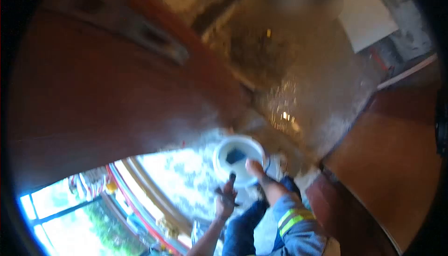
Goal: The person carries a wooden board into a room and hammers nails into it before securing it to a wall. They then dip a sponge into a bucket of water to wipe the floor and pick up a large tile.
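Note:
A white bucket [216, 162] stands on the pale, brightly lit floor in front of me, with a dark grey mass [235, 156] inside it. My right hand [253, 168] is closed at the near right side of the bucket's rim. Just short of the bucket, my left hand [226, 202] is closed around a dark tool [232, 176]. One end of it sticks up toward the bucket; its kind is blurred. The right arm wears a blue-grey sleeve [296, 221] with yellow reflective bands.
A large reddish-brown door panel [107, 97] fills the left. Another brown panel [396, 148] stands at the right. Beyond the bucket lies a wet, shiny brown floor [303, 83], with a pale board [366, 13] at its far right. A bright window [70, 223] is at lower left.

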`<state>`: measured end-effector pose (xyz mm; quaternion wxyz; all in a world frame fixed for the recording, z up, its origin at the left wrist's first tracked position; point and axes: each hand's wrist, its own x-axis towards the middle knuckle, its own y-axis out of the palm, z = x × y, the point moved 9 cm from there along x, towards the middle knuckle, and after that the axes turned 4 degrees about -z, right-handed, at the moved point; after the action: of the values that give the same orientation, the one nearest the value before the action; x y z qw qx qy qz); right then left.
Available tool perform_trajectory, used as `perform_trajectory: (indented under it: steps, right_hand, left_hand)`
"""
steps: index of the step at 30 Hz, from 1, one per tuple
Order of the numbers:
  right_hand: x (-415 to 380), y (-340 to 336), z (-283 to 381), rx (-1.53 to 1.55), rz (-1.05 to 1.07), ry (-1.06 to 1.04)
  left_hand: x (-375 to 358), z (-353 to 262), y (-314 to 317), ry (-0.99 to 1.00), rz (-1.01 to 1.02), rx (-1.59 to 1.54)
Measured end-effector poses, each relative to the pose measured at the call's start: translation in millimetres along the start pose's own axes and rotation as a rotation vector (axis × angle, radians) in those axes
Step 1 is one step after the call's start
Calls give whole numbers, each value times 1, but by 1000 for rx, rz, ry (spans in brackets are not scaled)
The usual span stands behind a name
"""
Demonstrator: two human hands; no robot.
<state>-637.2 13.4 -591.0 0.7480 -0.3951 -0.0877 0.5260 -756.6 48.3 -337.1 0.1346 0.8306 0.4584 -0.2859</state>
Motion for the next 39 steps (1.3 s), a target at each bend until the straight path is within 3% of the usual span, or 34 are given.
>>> perform_trajectory:
  steps: [1, 2, 3, 4, 5, 7, 8, 9, 11, 12, 13, 15, 16, 17, 19, 20, 21, 22, 23, 24, 25, 26, 27, 29, 30, 31, 32, 33, 35, 36, 37, 39]
  right_hand:
    - [4, 43, -27, -10, -58, -43]
    - [8, 5, -19, -157, -200, 99]
    - [14, -23, -5, -185, -379, 56]
    - [15, -54, -5, 55, -570, 182]
    - [17, -27, -20, 60, -558, 192]
    - [28, 111, -87, 404, -94, 344]
    - [12, 88, -76, 1095, -167, 680]
    - [13, 71, -54, 1094, -154, 689]
    - [30, 7, -6, 403, -129, 400]
    - [29, -35, 21, 487, 63, 487]
    - [23, -38, 22, 482, 78, 494]
    - [33, -78, 59, 285, -116, 38]
    - [34, -92, 72, 97, -80, -177]
    - [40, -139, 87, 115, 77, -135]
    - [50, -237, 103, 339, 32, -125]
    - [60, -279, 98, 617, 174, -37]
    - [78, -296, 53, 717, 6, -184]
    - [80, -297, -31, 1084, -156, 435]
    - [80, -333, -67, 352, -240, 290]
    - [80, -354, -73, -370, -309, 129]
    - [73, -384, -68, -22, -482, 119]
    - [72, -404, -51, 9, -505, 63]
    - [57, -416, -37, 43, -524, 16]
    - [38, -422, -26, -93, -401, 140]
    - [26, -414, -22, -222, -277, 255]
    - [15, -412, -10, -220, -282, 253]
    - [3, -399, -3, -159, -245, 326]
    - [-4, -385, 3, -97, -218, 395]
    - [-9, -342, 37, 99, -171, 259]
    - [-17, -322, 59, 167, -264, 161]
    - [-25, -302, 81, 230, -357, 58]
    - [-43, -238, 104, 380, -235, 140]
  left_hand:
    - [13, 24, -4, -43, -19, -241]
    - [11, -29, 16, 345, -52, 611]
    - [17, 2, 4, 143, -104, 145]
    - [23, 5, 3, 121, -115, 48]
    - [30, 3, 2, 104, -123, -48]
    - [39, 20, 0, 92, -114, -88]
    - [39, 21, 0, 75, -104, -144]
    - [44, 24, -3, 145, 6, -189]
    - [53, 21, -12, 150, -41, -108]
    - [54, 27, -13, -88, -112, -526]
    - [54, 14, -15, -1, -147, -268]
    - [59, -6, -13, 21, -144, -236]
    - [50, -44, 0, 297, -180, 145]
    - [55, -48, -5, 310, -191, 142]
    - [78, -20, -26, 83, -131, -633]
    - [91, -33, -29, 104, -72, -900]
    - [89, -74, -22, 234, -161, -550]
    - [103, -73, -34, 265, -244, -361]
    - [114, -71, -46, 295, -322, -169]
    - [116, -72, -52, 254, -403, -294]
    - [121, -75, -57, 218, -479, -419]
    - [141, -50, -83, 159, -411, -419]
    - [129, -74, -74, 195, -385, -259]
    - [113, -93, -73, 312, -412, -233]
    - [107, -93, -76, 269, -392, -140]
    - [102, -95, -79, 237, -369, -51]
    - [97, -105, -84, 214, -293, 712]
    - [100, -107, -90, 233, -185, 893]
    - [104, -102, -106, 142, -66, 1276]
    - [101, -111, -104, 57, 5, 1247]
    - [105, -111, -112, -93, 22, 1418]
    - [126, -99, -134, -58, 49, 1628]
